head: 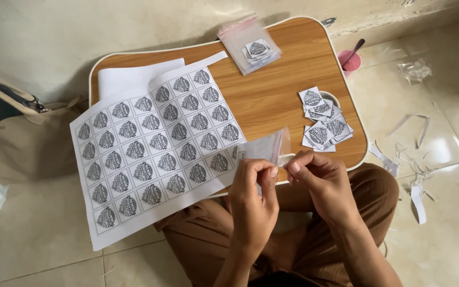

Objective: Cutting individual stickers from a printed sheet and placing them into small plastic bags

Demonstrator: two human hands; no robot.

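Observation:
Both my hands pinch the mouth of a small clear zip bag [264, 148] just above the near edge of a low wooden lap table [272, 101]. My left hand [252, 199] grips the bag's near side with thumb and fingers. My right hand [320, 178] pinches its red-striped top edge. To the left lies a large white sheet [150, 149] printed with a grid of square black-and-white labels, overhanging the table edge. Several cut square labels [322, 119] are piled on the table's right side.
A stack of clear zip bags [249, 45] with a label inside lies at the table's far edge. A pink cup [349, 59] with a stick stands right of the table. Paper strips [415, 170] litter the tiled floor at right. A beige bag [11, 122] sits at left.

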